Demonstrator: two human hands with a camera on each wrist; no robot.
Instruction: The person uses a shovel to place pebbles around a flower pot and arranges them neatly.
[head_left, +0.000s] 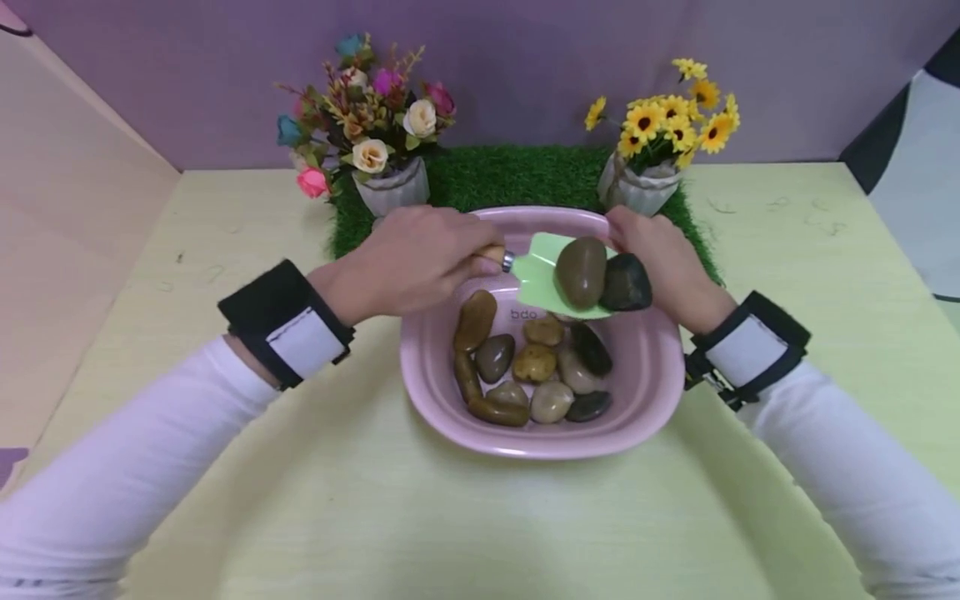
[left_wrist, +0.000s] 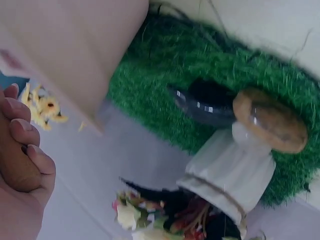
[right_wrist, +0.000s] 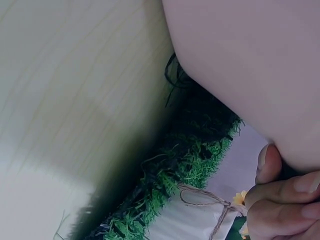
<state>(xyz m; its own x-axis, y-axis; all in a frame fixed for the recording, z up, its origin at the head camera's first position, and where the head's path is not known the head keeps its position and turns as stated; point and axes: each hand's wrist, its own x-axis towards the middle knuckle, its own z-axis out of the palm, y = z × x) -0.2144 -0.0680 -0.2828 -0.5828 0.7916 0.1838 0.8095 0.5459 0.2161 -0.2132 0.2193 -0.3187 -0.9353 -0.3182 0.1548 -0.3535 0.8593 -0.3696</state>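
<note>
We see a pale wooden table [head_left: 360, 517] with a strip of artificial grass [head_left: 517, 179] along its far side. A pink plastic basin [head_left: 543, 442] stands mid-table, its far part over the grass. A pot of mixed roses [head_left: 393, 187] stands far left of it and a pot of sunflowers [head_left: 637, 187] far right.

The left hand [head_left: 420, 258] grasps a light green trowel [head_left: 532, 275] by its wooden handle, holding it level over the far part of the basin, blade towards the right. The right hand [head_left: 663, 258] holds the basin's far right rim, fingers curled about it. Two stones ride on the blade: a brown one [head_left: 581, 272] and a black one [head_left: 627, 283] overhanging the tip. More polished stones [head_left: 535, 364] lie on the basin floor, mostly in its near half.

We judge the black stone the likelier to fall: a slight dip or twist of the left wrist could slide it off onto the right hand.

The left wrist view shows us a dark stone [left_wrist: 205, 102] and a tan stone [left_wrist: 272, 120] on the grass beside the rose pot, which the head view mostly hides. The right wrist view shows a twine bow [right_wrist: 227, 204] round the sunflower pot.
</note>
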